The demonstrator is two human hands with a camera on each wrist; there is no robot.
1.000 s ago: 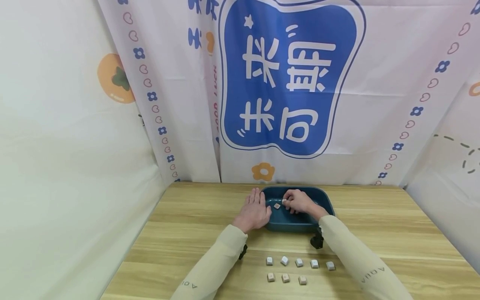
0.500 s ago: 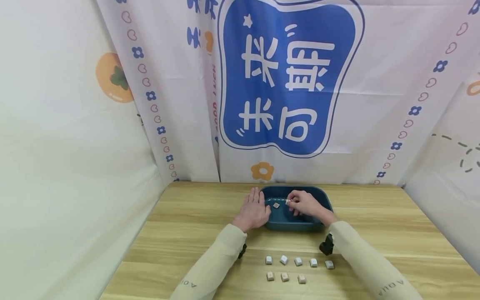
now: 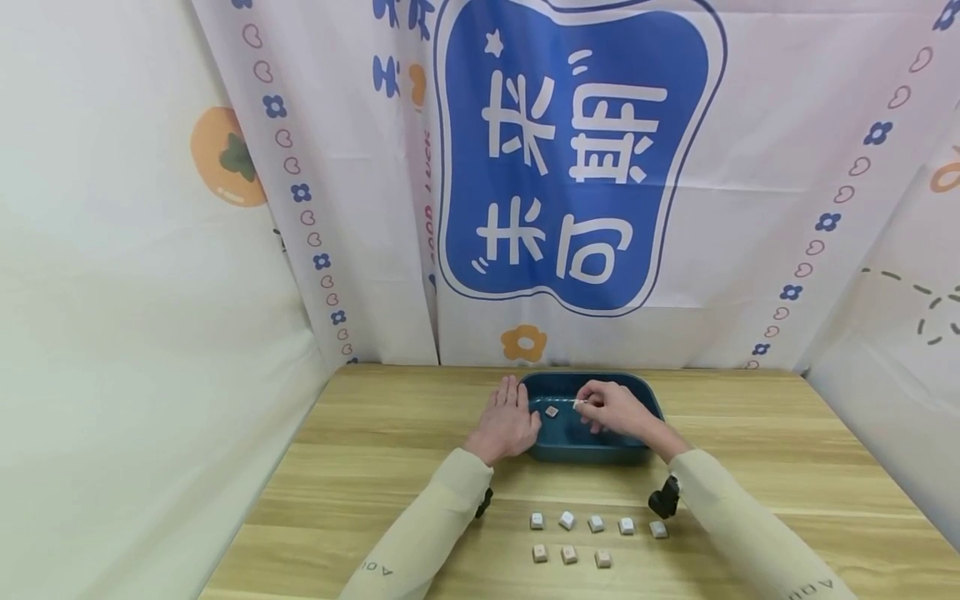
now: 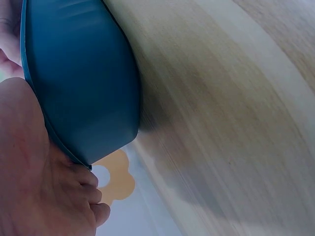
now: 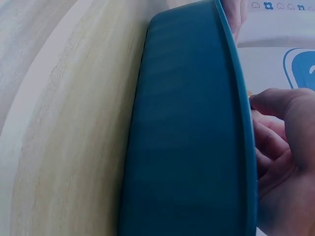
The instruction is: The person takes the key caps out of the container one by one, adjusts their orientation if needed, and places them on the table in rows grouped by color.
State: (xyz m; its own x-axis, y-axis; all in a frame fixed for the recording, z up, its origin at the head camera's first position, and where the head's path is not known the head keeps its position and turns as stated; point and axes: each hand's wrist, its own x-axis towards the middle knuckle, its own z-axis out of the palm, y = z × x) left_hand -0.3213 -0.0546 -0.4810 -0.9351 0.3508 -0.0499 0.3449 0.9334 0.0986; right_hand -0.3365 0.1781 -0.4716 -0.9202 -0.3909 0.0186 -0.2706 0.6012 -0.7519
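A dark teal tray (image 3: 592, 454) stands at the back of the wooden table. Against its left rim rests my left hand (image 3: 507, 425), fingers straight and pointing away; the left wrist view shows the same hand (image 4: 44, 182) along the tray's rim. My right hand (image 3: 617, 410) is over the tray's inside, pinching a small white keycap (image 3: 577, 404) between thumb and fingers. In the right wrist view the tray wall hides the fingertips of this hand (image 5: 288, 152). One brownish keycap (image 3: 552, 412) lies on the tray floor, left of the right hand.
In front of the tray, several white keycaps (image 3: 596, 523) form a row on the table (image 3: 360, 492). A shorter row of cream keycaps (image 3: 569, 554) lies nearer. A printed cloth (image 3: 480, 333) hangs behind the table.
My right hand has shifted slightly right inside the tray with the white keycap, and its forearm has swung right. The left hand stays at the tray's left rim.
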